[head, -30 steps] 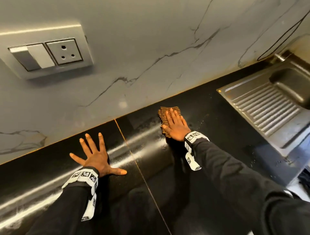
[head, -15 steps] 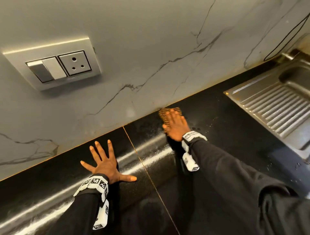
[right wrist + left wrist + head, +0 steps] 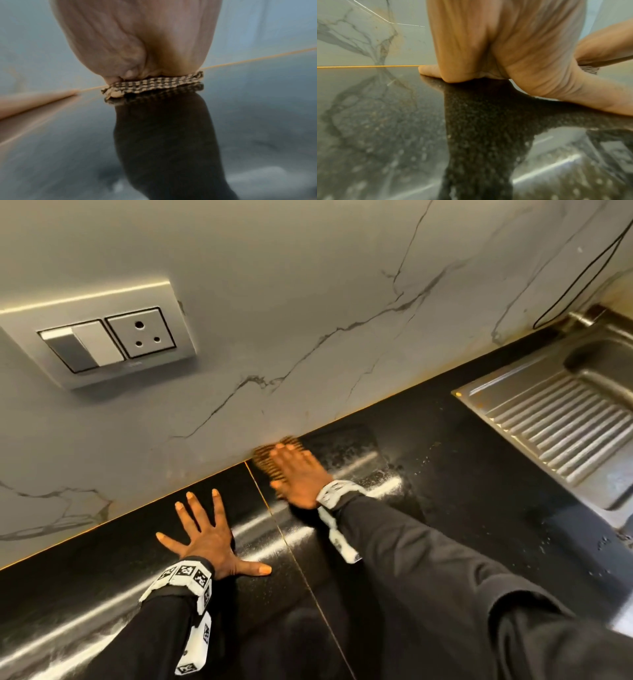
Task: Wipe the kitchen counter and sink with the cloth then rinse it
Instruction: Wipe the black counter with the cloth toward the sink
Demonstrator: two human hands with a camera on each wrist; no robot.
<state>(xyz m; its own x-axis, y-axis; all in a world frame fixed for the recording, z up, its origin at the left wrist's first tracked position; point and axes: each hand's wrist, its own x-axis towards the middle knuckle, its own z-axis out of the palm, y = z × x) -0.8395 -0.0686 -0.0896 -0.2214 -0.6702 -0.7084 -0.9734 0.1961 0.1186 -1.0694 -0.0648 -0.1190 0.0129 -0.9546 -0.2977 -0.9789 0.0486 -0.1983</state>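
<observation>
A brown checked cloth (image 3: 265,462) (image 3: 154,83) lies flat on the glossy black counter (image 3: 445,474) right at the foot of the marble wall. My right hand (image 3: 294,470) (image 3: 137,40) presses it down with straight fingers, blurred by motion. To its left my left hand (image 3: 209,539) (image 3: 505,47) is spread flat on the counter, palm down, holding nothing. The steel sink (image 3: 561,412) with its ribbed drainboard sits at the far right, well apart from both hands.
A switch and socket plate (image 3: 109,344) is on the marble wall (image 3: 308,320) above the left hand. A thin black cable (image 3: 582,275) hangs down near the sink's back corner. Wet streaks and droplets (image 3: 376,474) mark the counter right of the cloth.
My right hand has pushed the cloth away from me and leftward, up against the wall edge. The left hand stays planted flat. The head view has shifted to the left.
</observation>
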